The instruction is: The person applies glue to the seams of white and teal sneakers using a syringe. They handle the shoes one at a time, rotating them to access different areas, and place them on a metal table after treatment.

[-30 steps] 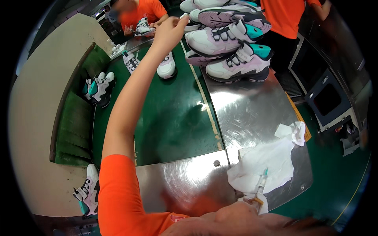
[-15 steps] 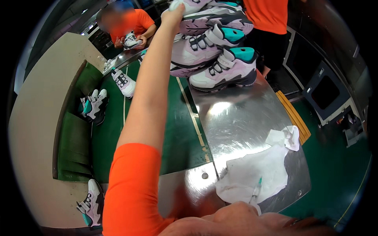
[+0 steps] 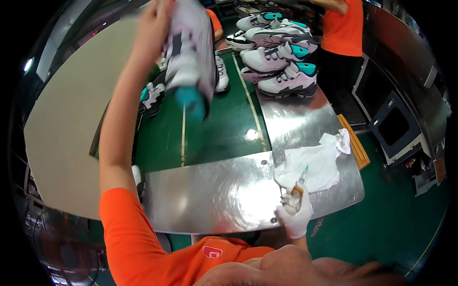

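The left hand (image 3: 155, 21) is gripping a shoe (image 3: 191, 62) lifted high over the green belt (image 3: 214, 128), toe down, while the gloved right hand (image 3: 296, 212) is clasping a syringe (image 3: 298, 186) upright at the table (image 3: 214, 195) edge, tip clear of the cloth (image 3: 315, 164).

A shiny metal worktop (image 3: 214, 195) adjoins a green belt (image 3: 214, 128). A crumpled white cloth (image 3: 315, 164) lies near the worktop's right edge. Several white-and-teal sneakers (image 3: 281, 62) stand at the far end, and another sneaker (image 3: 152, 97) lies along the belt's left edge.
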Demonstrator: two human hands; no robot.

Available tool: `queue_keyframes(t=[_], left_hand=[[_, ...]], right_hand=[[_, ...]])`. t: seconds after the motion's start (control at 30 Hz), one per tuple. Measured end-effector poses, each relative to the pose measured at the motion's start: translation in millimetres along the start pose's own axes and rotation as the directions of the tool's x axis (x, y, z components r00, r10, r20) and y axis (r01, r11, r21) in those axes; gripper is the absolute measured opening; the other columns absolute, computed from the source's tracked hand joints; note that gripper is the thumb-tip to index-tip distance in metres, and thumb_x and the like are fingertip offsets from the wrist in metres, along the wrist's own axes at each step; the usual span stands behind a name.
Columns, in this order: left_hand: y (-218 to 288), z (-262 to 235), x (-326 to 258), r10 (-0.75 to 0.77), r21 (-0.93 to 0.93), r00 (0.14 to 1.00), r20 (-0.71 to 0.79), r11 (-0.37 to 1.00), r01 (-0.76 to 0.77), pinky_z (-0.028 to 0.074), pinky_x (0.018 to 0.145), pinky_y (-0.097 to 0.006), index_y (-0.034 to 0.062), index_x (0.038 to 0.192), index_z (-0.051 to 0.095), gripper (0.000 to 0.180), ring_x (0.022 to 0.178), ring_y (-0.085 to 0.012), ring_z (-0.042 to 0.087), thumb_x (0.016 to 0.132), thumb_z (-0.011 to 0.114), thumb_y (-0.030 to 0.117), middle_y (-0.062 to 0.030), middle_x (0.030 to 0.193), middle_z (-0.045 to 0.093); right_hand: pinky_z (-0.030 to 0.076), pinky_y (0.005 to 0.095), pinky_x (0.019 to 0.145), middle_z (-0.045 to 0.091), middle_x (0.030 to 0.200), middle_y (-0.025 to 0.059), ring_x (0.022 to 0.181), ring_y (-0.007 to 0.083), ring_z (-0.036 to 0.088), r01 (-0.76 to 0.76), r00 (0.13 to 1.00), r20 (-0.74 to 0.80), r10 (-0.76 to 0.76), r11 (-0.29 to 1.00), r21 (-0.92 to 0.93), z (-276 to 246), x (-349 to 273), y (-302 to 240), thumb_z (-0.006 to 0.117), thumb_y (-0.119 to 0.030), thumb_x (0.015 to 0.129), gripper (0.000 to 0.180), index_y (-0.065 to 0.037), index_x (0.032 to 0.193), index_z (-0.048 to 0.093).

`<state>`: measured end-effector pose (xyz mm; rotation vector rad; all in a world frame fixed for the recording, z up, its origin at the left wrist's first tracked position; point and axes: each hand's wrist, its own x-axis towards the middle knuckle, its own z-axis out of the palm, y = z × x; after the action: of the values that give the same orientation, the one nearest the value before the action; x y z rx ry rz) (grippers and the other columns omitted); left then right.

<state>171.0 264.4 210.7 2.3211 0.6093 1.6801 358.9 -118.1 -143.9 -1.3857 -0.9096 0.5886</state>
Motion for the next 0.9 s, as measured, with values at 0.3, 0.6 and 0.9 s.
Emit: queue_keyframes(t=[0.3, 0.6, 0.9], left_hand=[[-21.9, 11.6, -306.5, -0.602, -0.145, 0.374, 0.705, 0.394, 0.907, 0.046, 0.086, -0.023, 0.003, 0.116, 0.065, 0.036, 0.095, -0.0072, 0.056, 0.103, 0.052, 0.034, 0.0011, 0.105, 0.065], [102.4, -13.0, -210.7, -0.766, 0.725, -0.094, 0.636, 0.551, 0.414, 0.059, 0.062, -0.042, -0.0042, 0.127, 0.06, 0.095, 0.088, -0.0352, 0.071, 0.09, 0.029, 0.077, -0.0259, 0.111, 0.067], [134.0, -43.4, -271.8, -0.595, 0.6, 0.257, 0.762, 0.797, 0.066, 0.054, 0.084, -0.038, -0.0059, 0.129, 0.051, 0.071, 0.098, -0.0361, 0.063, 0.072, 0.08, 0.026, -0.0235, 0.12, 0.058]], right_hand=[[0.054, 0.0335, 0.075, 0.068, 0.093, 0.0113, 0.08, 0.0196, 0.067, -0.065, 0.995, 0.067, 0.079, 0.979, -0.192, 5.6, -2.2, -40.2, 0.085, -0.017, 0.07, 0.067, -0.004, 0.128, 0.055], [0.052, 0.0301, 0.082, 0.064, 0.101, 0.0094, 0.09, 0.0163, 0.063, -0.013, 0.971, 0.229, 0.073, 0.968, -0.251, -20.0, -18.6, -71.8, 0.086, -0.015, 0.067, 0.066, -0.003, 0.124, 0.055], [0.051, 0.0308, 0.082, 0.062, 0.105, 0.0105, 0.091, 0.0171, 0.061, 0.02, 0.953, 0.289, 0.095, 0.928, -0.372, -16.0, 11.9, -65.0, 0.085, -0.014, 0.069, 0.071, -0.004, 0.128, 0.048]])
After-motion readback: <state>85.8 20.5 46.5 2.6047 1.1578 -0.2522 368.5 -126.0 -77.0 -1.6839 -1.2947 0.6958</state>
